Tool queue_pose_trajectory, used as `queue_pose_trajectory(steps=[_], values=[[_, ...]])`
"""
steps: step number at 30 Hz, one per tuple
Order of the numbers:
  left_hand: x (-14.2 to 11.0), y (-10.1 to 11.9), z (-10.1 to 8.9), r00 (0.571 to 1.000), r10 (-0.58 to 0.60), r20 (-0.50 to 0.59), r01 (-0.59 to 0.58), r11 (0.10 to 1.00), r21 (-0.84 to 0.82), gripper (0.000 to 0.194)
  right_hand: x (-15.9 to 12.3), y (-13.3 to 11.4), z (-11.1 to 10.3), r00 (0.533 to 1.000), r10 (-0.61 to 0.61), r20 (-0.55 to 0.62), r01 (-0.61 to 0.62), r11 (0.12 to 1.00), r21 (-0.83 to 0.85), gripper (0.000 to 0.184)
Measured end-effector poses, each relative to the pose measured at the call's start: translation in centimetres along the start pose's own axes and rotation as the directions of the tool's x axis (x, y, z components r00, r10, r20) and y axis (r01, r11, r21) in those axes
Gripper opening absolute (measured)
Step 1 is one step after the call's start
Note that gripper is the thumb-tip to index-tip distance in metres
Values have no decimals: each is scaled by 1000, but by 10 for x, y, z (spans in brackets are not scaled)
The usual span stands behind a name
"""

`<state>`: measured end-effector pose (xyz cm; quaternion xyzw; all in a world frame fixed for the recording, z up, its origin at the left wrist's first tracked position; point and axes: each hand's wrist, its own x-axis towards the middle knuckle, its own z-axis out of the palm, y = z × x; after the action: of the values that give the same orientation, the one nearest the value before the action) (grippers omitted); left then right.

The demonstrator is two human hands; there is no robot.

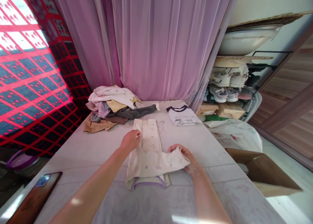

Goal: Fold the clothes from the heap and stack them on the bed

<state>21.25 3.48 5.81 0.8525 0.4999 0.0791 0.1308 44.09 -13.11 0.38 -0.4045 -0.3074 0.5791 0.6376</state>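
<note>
The person's left hand (pixel 130 140) is resting on a cream cotton baby garment (pixel 149 158) dotted with small pale pink and lilac flowers. Its fingertips (pixel 139 136) are touching the inner edge of a long, narrow upper strip of the fabric, though I cannot tell whether they are pinching it or only pressing on it. The right hand (pixel 184 157) is grasping the garment's folded-over lower layer, its fingers curling across the fold near the right edge. The garment is lying flat near the front of a long table covered in a pale lilac-and-white patterned cloth (pixel 215 165), between the two forearms, with a lilac-trimmed hem showing along its bottom edge. Beyond it, a heap of white, beige, grey and tan clothes (pixel 107 109) is sitting towards the far left of the table, and a folded white T-shirt with a navy collar (pixel 182 115) is lying towards the far right. A smartphone in a brown case (pixel 34 198) is lying at the near left corner, an open brown cardboard box (pixel 264 171) is standing just beside the table's right edge, and a sheer pink curtain (pixel 156 38) is hanging behind the table
</note>
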Motion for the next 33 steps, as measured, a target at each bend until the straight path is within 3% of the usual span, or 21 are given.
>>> queue_pose_trajectory(steps=[4, 7, 18, 23, 29, 33], values=[[45, 9, 6, 993, -112, 24, 111, 993, 42, 21, 2, -1, 1, 1000, 22, 7, -22, 1000, 22, 28], [65, 8, 10, 977, -210, 48, 206, 975, 81, 28, 3, -2, 2, 999, 35, 18, -36, 998, 43, 29], [78, 3, 11, 974, -227, 4, 226, 973, 54, 22, 2, -11, 10, 998, 42, 49, -46, 995, 93, 28], [76, 3, 15, 989, -148, 19, 148, 989, 3, 26, 3, -12, 9, 1000, -16, -4, 17, 987, 161, 32], [50, -8, 34, 994, 110, -29, -110, 994, 4, 38, 2, -13, 12, 1000, 16, -8, -14, 991, 136, 29], [37, -11, 45, 985, 173, -10, -171, 983, 68, 50, 2, -14, 12, 999, -8, -33, 12, 992, 124, 30]])
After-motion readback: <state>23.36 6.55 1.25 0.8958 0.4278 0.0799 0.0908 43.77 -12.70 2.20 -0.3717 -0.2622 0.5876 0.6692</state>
